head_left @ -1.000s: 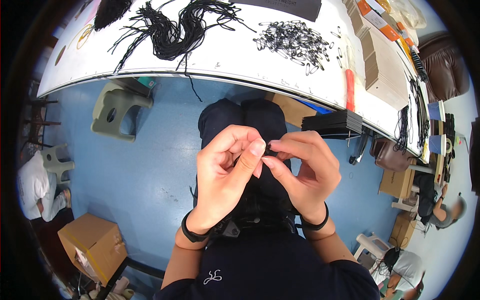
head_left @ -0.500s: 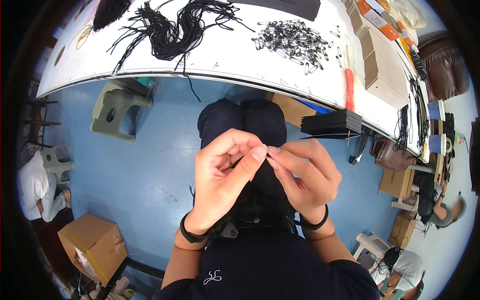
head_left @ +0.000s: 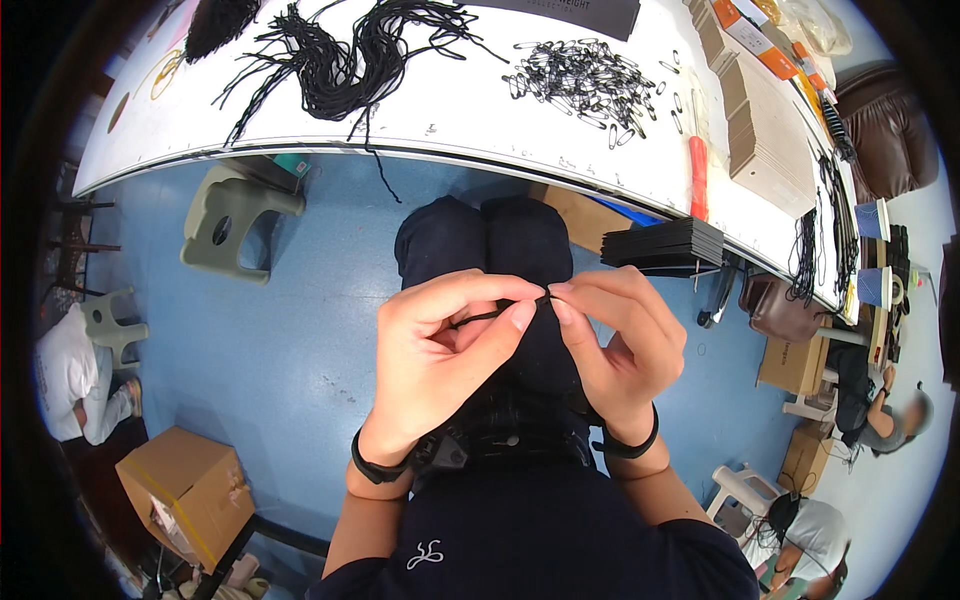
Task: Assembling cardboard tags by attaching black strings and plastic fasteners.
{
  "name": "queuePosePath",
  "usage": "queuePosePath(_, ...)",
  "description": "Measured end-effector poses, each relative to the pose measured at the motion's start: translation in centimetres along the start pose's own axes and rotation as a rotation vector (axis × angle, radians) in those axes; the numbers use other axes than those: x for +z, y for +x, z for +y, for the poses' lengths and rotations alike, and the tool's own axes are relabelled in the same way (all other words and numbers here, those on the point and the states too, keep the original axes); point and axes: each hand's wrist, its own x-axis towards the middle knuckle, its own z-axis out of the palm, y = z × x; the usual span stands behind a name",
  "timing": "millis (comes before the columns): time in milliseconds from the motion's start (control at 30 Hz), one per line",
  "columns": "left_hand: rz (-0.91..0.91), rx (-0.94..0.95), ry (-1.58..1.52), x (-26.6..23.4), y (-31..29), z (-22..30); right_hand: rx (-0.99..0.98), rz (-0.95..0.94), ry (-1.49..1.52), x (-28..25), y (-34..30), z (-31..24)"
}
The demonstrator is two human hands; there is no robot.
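Over my lap, my left hand (head_left: 430,345) pinches a thin black cord (head_left: 480,317) that runs across its palm to the fingertips. My right hand (head_left: 628,340) is closed on the same dark strand, its thumb and forefinger almost touching the left fingertips. Whether a small pin is also between the fingers is too small to tell. Beyond my knees, a bundle of black cords (head_left: 350,80) lies on the white table (head_left: 460,120), one end hanging over the edge. Right of it is a pile of black safety pins (head_left: 580,85).
A red-handled tool (head_left: 698,175) and stacked grey-beige cards (head_left: 765,140) lie on the table's right. Black cards (head_left: 665,245) jut out by its edge. A green stool (head_left: 235,225) and cardboard box (head_left: 190,495) stand left. Another person (head_left: 810,540) sits at lower right.
My fingertips have shifted slightly right, and the left hand has turned so that the black cord across its palm now shows. My left wrist has moved a little left.
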Motion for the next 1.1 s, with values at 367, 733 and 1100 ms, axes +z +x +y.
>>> queuePosePath(367,0.104,-0.014,0.153,0.45,0.16,-0.58,-0.006,-0.028,-0.005,-0.18,0.09,0.16)
queuePosePath(733,0.035,-0.054,0.141,0.23,0.59,-0.59,0.01,-0.028,-0.036,-0.22,0.07,0.21)
queuePosePath(1100,-0.175,-0.218,-0.206,0.52,0.61,-0.67,0.022,-0.026,-0.059,0.08,-0.3,0.52)
